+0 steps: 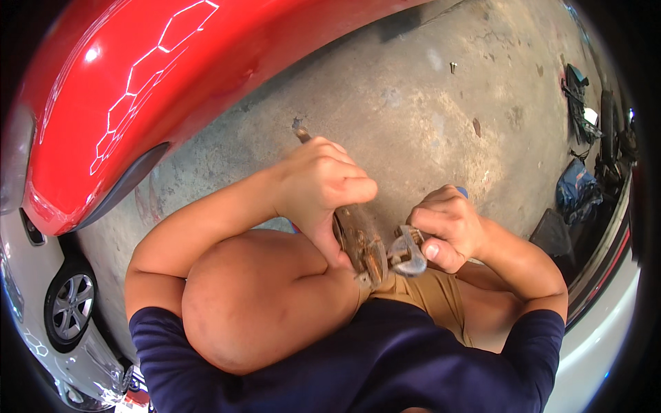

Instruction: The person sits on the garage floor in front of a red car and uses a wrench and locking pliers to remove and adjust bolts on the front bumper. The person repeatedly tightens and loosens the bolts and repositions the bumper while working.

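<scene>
Closed round a rusty, elongated metal part point(361, 241) is my left hand point(322, 180); one narrow end of the part sticks out past my knuckles. In my right hand point(449, 227) is an adjustable wrench point(411, 256), gripped near its head, with a bit of blue handle showing behind the fist. The wrench's jaws are at the near end of the rusty part, around or against a small fitting there; which of these I cannot tell. Both hands work above my lap, between my bent knees. My palm hides the middle of the part.
A red car body panel point(172, 76) curves over the upper left. Beyond it, at the left, stands a pale car with a spoked wheel point(70, 303). A small bolt point(453, 67) lies on the concrete floor point(413, 117). Along the right are a blue plastic bag point(577, 186) and dark items.
</scene>
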A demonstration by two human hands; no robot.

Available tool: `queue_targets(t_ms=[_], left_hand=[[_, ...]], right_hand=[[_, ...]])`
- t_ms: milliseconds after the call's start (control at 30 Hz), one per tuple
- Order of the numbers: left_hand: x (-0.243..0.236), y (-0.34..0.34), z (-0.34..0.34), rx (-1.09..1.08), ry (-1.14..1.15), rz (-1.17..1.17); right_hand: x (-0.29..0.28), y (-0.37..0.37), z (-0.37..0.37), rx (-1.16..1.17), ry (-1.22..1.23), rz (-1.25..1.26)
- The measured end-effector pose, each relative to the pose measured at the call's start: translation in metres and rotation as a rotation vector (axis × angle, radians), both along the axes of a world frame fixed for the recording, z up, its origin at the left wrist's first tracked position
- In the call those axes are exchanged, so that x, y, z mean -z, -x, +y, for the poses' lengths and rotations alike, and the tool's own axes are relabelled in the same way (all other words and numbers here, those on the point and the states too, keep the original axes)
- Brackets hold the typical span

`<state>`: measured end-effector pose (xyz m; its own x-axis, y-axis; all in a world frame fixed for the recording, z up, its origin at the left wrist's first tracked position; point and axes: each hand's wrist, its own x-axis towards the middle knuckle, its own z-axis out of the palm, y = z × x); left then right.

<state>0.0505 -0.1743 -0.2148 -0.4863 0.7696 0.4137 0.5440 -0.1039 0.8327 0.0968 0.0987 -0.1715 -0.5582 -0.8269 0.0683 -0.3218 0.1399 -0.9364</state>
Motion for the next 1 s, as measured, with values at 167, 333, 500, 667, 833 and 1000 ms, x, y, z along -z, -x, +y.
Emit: queue_targets(t_ms=[167, 333, 500, 667, 833, 1000], left_hand=[[-0.001, 0.002, 0.006, 0.008, -0.11, -0.193], [0.003, 0.005, 0.011, -0.277, -0.203, -0.363], [0.023, 0.003, 0.022, -0.583, -0.142, -0.394], [0.006, -0.002, 0.032, -0.553, -0.199, -0.774], [0.024, -0.001, 0.021, -0.583, -0.006, -0.772], [0.049, -0.008, 0.006, -0.612, 0.112, -0.718]], right_hand=[[-0.003, 0.015, -0.011, 0.079, 0.14, -0.143], [-0.014, 0.012, -0.018, 0.371, 0.043, -0.518], [-0.025, 0.012, -0.049, 0.732, 0.032, -0.765], [0.003, 0.016, -0.075, 0.859, 0.126, -0.507], [0.018, 0.018, -0.075, 0.855, 0.048, -0.484], [0.007, 0.014, -0.067, 0.782, -0.152, -0.675]])
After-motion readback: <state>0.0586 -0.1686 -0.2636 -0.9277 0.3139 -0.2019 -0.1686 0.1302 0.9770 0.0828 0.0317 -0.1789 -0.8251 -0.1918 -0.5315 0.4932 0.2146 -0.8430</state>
